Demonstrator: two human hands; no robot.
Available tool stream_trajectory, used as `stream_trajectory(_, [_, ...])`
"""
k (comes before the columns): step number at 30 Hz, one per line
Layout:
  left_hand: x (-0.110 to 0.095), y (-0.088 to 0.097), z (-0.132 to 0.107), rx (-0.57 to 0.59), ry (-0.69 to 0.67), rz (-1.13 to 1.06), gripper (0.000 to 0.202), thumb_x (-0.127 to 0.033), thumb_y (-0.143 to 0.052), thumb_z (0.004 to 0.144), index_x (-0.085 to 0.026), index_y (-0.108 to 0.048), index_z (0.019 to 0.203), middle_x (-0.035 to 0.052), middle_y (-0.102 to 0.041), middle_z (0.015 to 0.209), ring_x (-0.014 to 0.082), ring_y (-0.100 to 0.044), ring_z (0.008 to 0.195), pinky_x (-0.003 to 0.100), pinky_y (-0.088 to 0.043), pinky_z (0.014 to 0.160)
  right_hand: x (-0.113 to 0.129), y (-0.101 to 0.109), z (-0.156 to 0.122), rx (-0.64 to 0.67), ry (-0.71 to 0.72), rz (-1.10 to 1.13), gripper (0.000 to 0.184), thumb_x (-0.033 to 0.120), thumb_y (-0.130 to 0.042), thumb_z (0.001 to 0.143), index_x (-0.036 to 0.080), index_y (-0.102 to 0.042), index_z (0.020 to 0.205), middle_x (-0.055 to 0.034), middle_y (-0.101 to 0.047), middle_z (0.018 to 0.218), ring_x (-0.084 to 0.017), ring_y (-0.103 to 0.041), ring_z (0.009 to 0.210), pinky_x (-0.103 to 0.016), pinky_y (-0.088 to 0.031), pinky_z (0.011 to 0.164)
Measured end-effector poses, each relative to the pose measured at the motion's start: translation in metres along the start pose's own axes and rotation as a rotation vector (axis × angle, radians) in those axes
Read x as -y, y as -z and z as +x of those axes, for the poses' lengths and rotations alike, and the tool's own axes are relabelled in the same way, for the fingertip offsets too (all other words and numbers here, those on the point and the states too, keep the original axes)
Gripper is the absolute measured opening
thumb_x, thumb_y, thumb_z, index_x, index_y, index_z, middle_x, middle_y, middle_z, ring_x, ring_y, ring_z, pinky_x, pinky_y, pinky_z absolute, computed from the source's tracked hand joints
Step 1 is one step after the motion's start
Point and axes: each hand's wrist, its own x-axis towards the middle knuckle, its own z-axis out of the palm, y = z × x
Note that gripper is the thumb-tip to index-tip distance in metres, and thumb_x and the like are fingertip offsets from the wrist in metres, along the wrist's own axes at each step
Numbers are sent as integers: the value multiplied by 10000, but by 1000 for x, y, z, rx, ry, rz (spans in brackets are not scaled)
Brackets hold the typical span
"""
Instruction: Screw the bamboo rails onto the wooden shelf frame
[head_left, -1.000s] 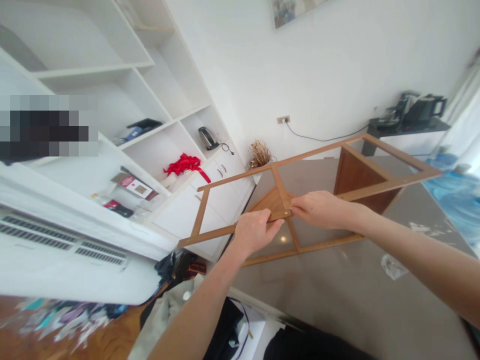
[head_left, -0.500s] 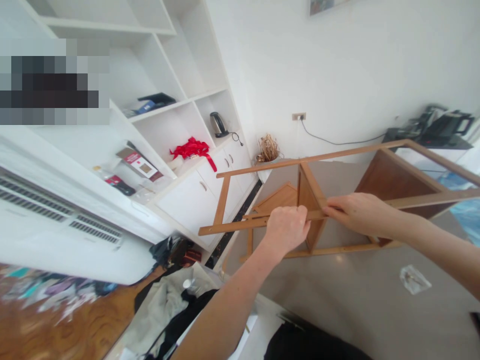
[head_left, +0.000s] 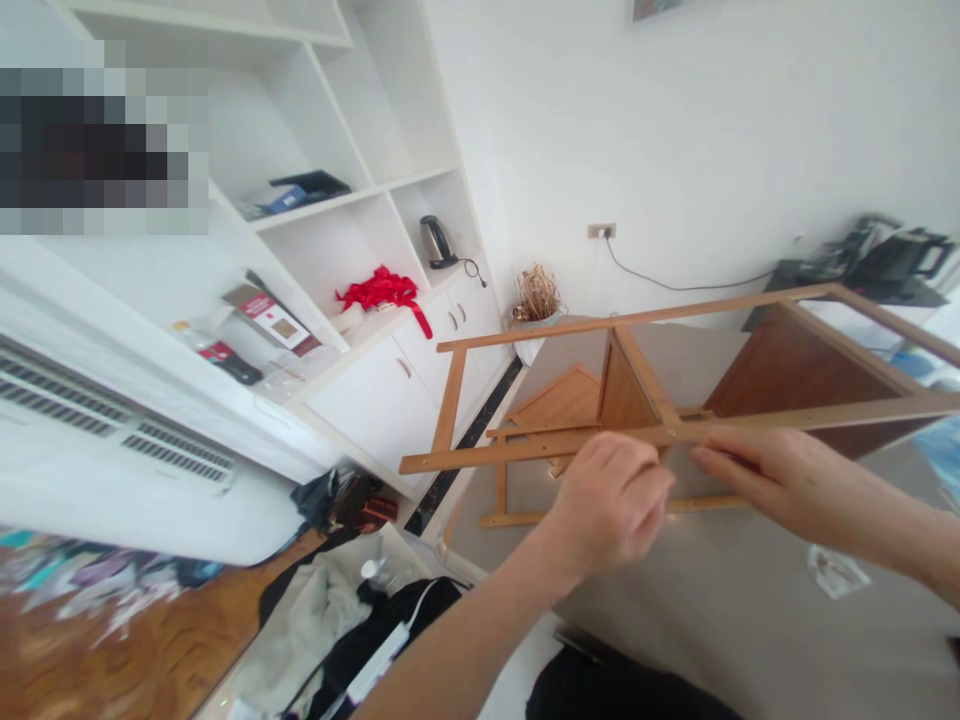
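A wooden rack frame (head_left: 525, 445) with brown shelf panels lies tipped on its side over a grey table (head_left: 720, 620). My left hand (head_left: 611, 500) is curled just below the frame's near rail, its fingers closed; what they pinch, if anything, is hidden. My right hand (head_left: 780, 490) reaches in from the right, fingers together under the same rail beside a middle shelf panel (head_left: 622, 395). A second panel (head_left: 795, 370) closes the frame further right.
White shelving (head_left: 330, 250) on the left holds a kettle (head_left: 433, 243), a red ribbon (head_left: 382, 292) and boxes. A basket of dried stems (head_left: 537, 295) stands by the wall. A clear plastic bag (head_left: 836, 572) lies on the table. Clothes and a cable are heaped on the wooden floor (head_left: 150, 660).
The frame has been turned, so its shelf panels now face me more. Both hands slid down off the near rail toward me, the left one no longer wrapped over it.
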Motion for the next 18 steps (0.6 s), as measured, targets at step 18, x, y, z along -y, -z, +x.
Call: stream_trajectory(18, [40,-225,-8,760,1088,-169,361,-417,-470,930,-140,-661,1062,122,-694,1039,226,-658,983,344,-516,841,-149,-255,0,283,-339,38,437,77,-324,901,195,-612,1207,-133,-676,1147,-199,-658,988,-294,-471,810])
